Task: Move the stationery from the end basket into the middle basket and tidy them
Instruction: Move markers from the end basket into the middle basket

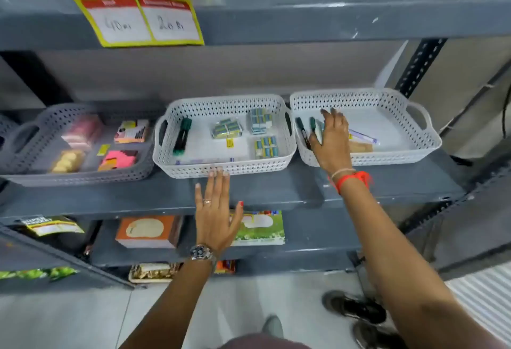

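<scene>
The markers (305,130) lie at the left end of the end basket (387,159), two dark ones side by side, with flat packets (362,138) just right of them. My right hand (330,141) is down in that basket, fingers spread over the markers and not closed on anything yet. I should pinch both markers together by their barrels, lift clear of the wall, and lay them beside the marker (182,135) already in the middle basket (221,171), caps the same way. My left hand (217,210) is flat and open, fingertips touching that basket's front wall; it should brace it against sliding.
</scene>
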`<state>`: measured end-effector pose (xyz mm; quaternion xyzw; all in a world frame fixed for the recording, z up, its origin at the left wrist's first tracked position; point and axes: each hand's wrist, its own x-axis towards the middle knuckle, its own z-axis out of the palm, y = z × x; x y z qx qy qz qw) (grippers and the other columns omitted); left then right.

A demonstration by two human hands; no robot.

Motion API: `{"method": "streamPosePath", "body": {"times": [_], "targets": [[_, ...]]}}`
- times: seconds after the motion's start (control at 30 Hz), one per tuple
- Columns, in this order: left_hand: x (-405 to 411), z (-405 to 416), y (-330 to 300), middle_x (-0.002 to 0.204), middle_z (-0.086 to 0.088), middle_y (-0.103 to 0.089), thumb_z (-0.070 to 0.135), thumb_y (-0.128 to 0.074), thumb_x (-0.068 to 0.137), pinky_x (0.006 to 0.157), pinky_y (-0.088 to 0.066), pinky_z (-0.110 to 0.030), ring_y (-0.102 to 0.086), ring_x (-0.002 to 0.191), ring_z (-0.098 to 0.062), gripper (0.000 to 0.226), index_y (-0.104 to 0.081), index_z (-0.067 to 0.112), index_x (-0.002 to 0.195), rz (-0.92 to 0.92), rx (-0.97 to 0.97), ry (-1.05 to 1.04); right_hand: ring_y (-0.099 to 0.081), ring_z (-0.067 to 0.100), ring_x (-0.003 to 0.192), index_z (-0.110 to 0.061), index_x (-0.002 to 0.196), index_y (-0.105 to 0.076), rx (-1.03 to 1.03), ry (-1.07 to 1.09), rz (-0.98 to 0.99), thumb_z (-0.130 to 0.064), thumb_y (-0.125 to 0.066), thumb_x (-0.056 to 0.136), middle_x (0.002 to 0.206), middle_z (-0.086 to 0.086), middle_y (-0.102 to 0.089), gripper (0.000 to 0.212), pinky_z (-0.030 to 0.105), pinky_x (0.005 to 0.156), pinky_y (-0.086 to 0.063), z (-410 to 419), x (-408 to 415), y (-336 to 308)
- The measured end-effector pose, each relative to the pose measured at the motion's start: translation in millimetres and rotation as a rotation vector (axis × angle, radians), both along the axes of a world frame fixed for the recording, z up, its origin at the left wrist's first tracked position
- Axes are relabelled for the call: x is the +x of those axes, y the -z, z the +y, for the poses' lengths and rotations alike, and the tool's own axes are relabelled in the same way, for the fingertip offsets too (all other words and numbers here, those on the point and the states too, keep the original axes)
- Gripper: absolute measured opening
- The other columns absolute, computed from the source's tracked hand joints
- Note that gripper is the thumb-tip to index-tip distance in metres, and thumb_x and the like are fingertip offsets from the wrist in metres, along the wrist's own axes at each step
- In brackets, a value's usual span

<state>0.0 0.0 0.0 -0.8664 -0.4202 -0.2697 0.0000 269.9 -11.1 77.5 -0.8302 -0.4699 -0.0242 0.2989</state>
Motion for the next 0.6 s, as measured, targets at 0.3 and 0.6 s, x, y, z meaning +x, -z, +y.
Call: {"method": "streamPosePath", "body": {"times": [0.3, 0.6], "targets": [[-11.2, 4.0, 26.8, 0.136, -0.016, -0.052, 0.034, -0.029, 0.088, 0.11, -0.028, -0.051, -0.044, 0.13, -0.031, 0.057, -0.052, 0.002, 0.129, 0.073, -0.235, -0.134, -0.054, 0.039, 0.12, 0.009, 0.122, -0.053, -0.395, 0.062, 0.133, -0.011, -0.052, 0.089, 0.127, 0.027, -0.058, 0.038, 0.041, 0.099, -0.045, 52.5, 24.1, 20.6], [-16.5, 14.7, 31.1, 0.141, -0.01, -0.048, 0.04, -0.026, 0.091, 0.111, -0.022, -0.051, -0.04, 0.133, -0.027, 0.058, -0.046, 0.009, 0.135, 0.159, -0.25, -0.178, -0.051, 0.044, 0.119, 0.011, 0.121, -0.049, -0.35, 0.079, 0.122, -0.015, -0.046, 0.092, 0.128, 0.032, -0.052, 0.039, 0.047, 0.099, -0.044, 70.9, 23.4, 25.8]]}}
